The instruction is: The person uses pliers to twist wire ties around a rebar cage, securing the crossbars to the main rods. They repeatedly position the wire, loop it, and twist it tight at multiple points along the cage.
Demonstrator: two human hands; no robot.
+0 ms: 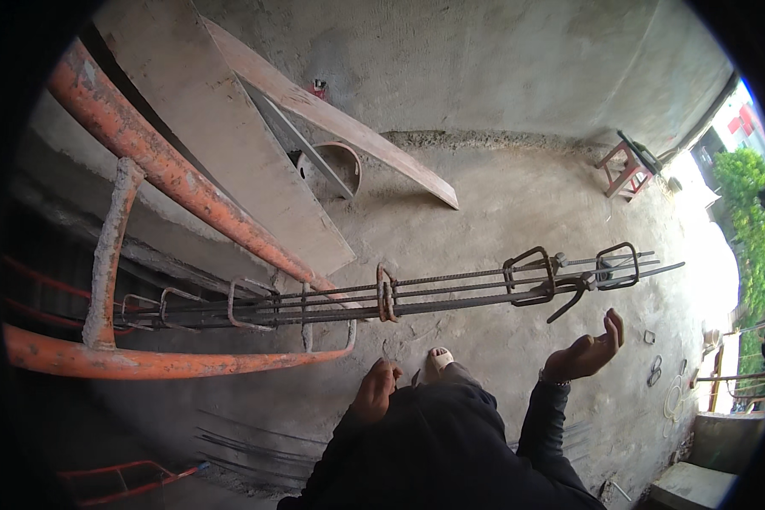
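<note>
A long bundle of steel rebar (459, 296) runs across in front of me, ringed by square stirrups (384, 293), several bunched toward its right end. Below the bars, my left hand (376, 391) is held close to my body with its fingers curled together; what they hold, if anything, is hidden. My right hand (585, 350) is raised beneath the bars' right end, apart from them, fingers spread and nothing in them. Just above it, a dark curved metal piece (571, 299) hangs at the bars beside a stirrup.
Orange scaffold tubing (178, 364) frames the rebar's left part. Wide boards (221, 127) lean at the upper left, near a round bucket (348, 166). A small red stool (627, 170) stands by the far wall. Loose stirrups (654, 371) lie on the concrete floor at the right.
</note>
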